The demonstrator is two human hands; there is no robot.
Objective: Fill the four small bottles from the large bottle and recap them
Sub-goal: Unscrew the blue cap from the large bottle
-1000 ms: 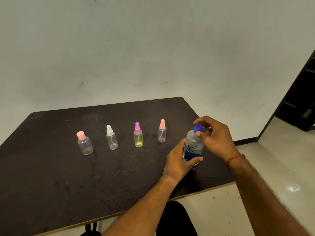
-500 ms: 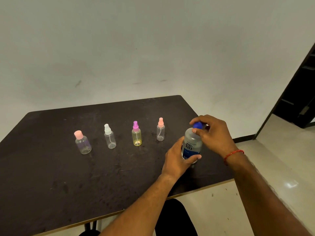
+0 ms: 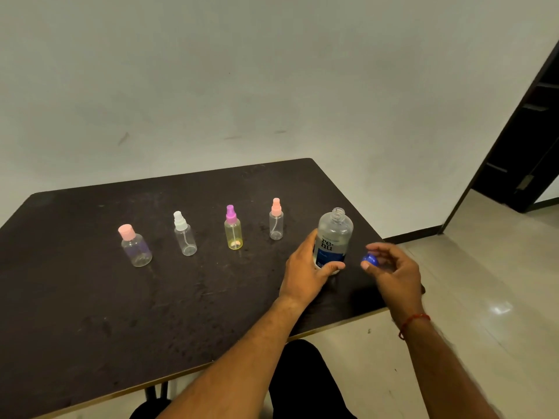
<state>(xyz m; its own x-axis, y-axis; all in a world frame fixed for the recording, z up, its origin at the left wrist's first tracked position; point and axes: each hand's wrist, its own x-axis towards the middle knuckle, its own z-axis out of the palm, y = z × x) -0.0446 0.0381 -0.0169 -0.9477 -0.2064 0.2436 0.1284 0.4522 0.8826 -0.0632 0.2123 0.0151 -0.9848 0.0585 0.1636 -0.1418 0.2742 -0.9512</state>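
- The large bottle (image 3: 332,237) stands upright right of the frame's centre, near the right edge of the dark table (image 3: 90,313). It is clear with a dark blue label, and its threaded neck is bare.
- The left hand (image 3: 305,267) grips the bottle's lower body, with the fingers and thumb curled round the label.
- The blue cap (image 3: 370,260) is just right of the bottle and apart from it, pinched between the thumb and fingertips of the right hand (image 3: 396,273).
- 4 small bottles stand capped in a row across the middle of the frame, left of the large bottle. From the left they are:
  - the pink flat-cap bottle (image 3: 136,247)
  - the white sprayer bottle (image 3: 185,237)
  - the yellow bottle with a purple sprayer (image 3: 233,231)
  - the pink sprayer bottle (image 3: 276,222), which is nearest the large bottle
- A red thread (image 3: 413,323) circles the right wrist.
- A dark doorway (image 3: 526,146) fills the upper right of the frame.
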